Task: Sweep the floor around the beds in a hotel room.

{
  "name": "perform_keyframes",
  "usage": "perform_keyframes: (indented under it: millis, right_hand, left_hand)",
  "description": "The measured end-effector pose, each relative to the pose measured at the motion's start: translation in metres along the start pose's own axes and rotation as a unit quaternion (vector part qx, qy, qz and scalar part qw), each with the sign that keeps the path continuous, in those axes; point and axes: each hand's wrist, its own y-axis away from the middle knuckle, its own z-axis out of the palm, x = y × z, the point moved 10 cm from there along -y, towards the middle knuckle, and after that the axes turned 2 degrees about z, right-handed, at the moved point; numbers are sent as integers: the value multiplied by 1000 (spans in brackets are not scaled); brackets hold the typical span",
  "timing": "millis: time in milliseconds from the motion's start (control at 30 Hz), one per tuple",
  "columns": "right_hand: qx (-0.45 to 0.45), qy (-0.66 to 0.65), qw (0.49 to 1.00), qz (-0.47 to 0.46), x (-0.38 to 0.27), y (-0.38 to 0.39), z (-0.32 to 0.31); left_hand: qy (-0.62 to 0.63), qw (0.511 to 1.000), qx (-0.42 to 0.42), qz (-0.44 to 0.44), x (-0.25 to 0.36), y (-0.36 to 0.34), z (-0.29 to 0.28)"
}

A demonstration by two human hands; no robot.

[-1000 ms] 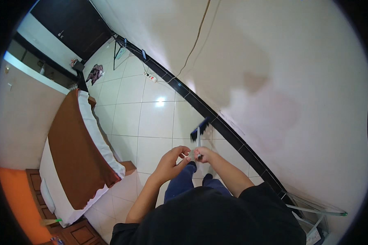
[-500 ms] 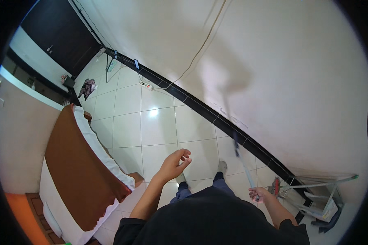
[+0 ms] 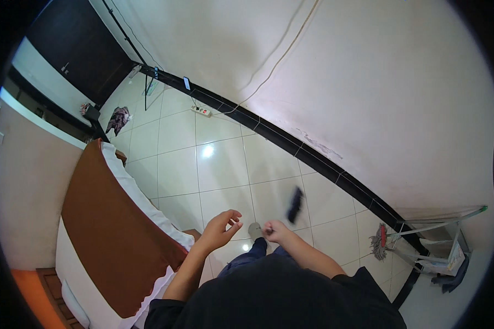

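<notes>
Right hand (image 3: 276,231) around mostly hidden handle (image 3: 268,231), broom head (image 3: 295,206) blurred.

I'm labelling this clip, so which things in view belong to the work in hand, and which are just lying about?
In use:
broom, its dark head blurred, held in the right hand

Lying about:
red-and-grey mop
white power strip
crumpled patterned cloth
</notes>
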Motion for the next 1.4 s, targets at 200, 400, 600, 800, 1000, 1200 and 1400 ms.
perform_keyframes:
  millis: [200,400,600,800,1000,1200,1400]
  right_hand:
    - [-85,55,994,35,-24,37,19]
    - [-28,180,979,-92,18,126,-90]
    - [16,39,994,-105,87,223,-215]
    - [91,-150,976,-132,63,179,-347]
    - [4,268,944,-190,106,88,-234]
    - [-102,2,992,72,126,54,-132]
    - [-88,168,980,-59,123,113,-154]
  left_hand:
    - [14,998,-12,59,33,4,21]
    - [17,994,-59,89,41,31,57]
    - [46,991,-77,101,39,70,92]
    - [42,992,-81,87,37,126,106]
    - [14,998,-32,53,25,182,76]
    - [-10,1000,-12,22,33,203,56]
    - [24,999,1,47,29,210,25]
